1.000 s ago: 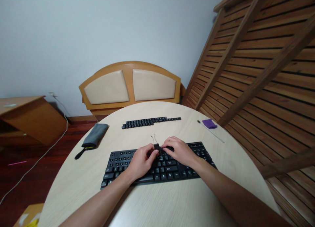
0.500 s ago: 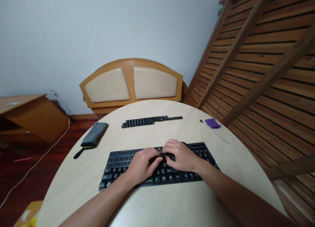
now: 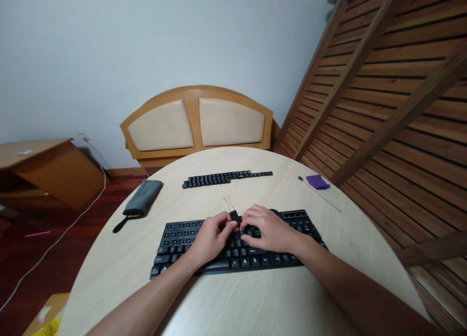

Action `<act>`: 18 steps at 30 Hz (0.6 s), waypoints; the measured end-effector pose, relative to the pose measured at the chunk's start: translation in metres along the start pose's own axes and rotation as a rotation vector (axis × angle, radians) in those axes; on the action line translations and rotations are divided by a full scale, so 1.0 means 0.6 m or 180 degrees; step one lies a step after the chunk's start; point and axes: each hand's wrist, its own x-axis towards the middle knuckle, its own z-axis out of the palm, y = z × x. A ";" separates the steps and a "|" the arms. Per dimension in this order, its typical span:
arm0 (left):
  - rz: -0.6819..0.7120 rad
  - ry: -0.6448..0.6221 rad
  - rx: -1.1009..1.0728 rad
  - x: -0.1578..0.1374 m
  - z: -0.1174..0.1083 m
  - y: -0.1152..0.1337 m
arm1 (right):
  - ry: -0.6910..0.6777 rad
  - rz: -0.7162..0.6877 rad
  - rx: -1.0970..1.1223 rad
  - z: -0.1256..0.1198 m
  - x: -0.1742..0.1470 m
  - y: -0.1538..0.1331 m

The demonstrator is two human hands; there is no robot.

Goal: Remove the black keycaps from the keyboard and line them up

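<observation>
A black keyboard (image 3: 182, 241) lies across the table in front of me. Its upper left rows show bare switch sockets, while the lower rows still carry their keycaps. Pinched in my left hand (image 3: 213, 236) is a keycap puller (image 3: 234, 216), a black handle with two thin wires pointing up and away from me. My right hand (image 3: 268, 229) rests over the upper right middle of the keyboard, fingers curled, fingertips close beside the puller. Whatever lies under those fingertips is hidden. Beyond the keyboard, loose black keycaps (image 3: 207, 180) stand lined up in rows.
A grey pouch (image 3: 143, 200) with a black loop lies at the left of the round table (image 3: 262, 297). At the right are a thin long-handled brush (image 3: 321, 194) and a folded purple cloth (image 3: 317, 182). A wooden slatted frame (image 3: 394, 127) leans close on the right.
The keycap puller has turned in my left hand, so its wires now point up and away from the keyboard. My right hand has barely shifted.
</observation>
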 end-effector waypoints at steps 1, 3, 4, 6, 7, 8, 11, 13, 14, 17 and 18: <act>-0.0034 0.0009 -0.0110 0.001 0.000 -0.002 | -0.0006 0.0006 -0.0001 0.000 0.000 0.000; -0.0065 0.0016 -0.0254 0.003 0.000 -0.007 | 0.0005 0.0012 0.0006 0.000 0.000 0.001; -0.0062 0.0028 -0.0295 0.004 0.001 -0.008 | 0.0017 0.0007 0.0019 0.000 0.000 0.002; -0.0038 0.0074 -0.0376 0.005 0.000 -0.010 | 0.0046 -0.0011 0.0066 0.002 0.000 0.004; -0.0029 0.0098 -0.0421 0.006 0.000 -0.010 | 0.0062 -0.0016 0.0095 0.002 0.000 0.006; -0.0027 0.0122 -0.0454 0.006 0.000 -0.010 | 0.0082 -0.0016 0.0127 0.003 0.000 0.007; -0.0044 0.0185 -0.0404 0.006 0.000 -0.009 | 0.0164 0.0011 0.0253 0.003 0.000 0.010; -0.0049 0.0218 -0.0243 0.005 0.000 -0.009 | 0.0203 0.0036 0.0346 0.003 -0.001 0.011; -0.0042 0.0222 -0.0157 0.004 0.000 -0.009 | 0.0210 0.0050 0.0388 0.004 -0.001 0.011; -0.0006 0.0210 0.0021 0.002 0.000 -0.009 | 0.0232 0.0112 0.0507 0.005 -0.004 0.012; 0.0002 0.0210 0.0045 0.002 0.000 -0.009 | 0.0244 0.0133 0.0556 0.006 -0.005 0.012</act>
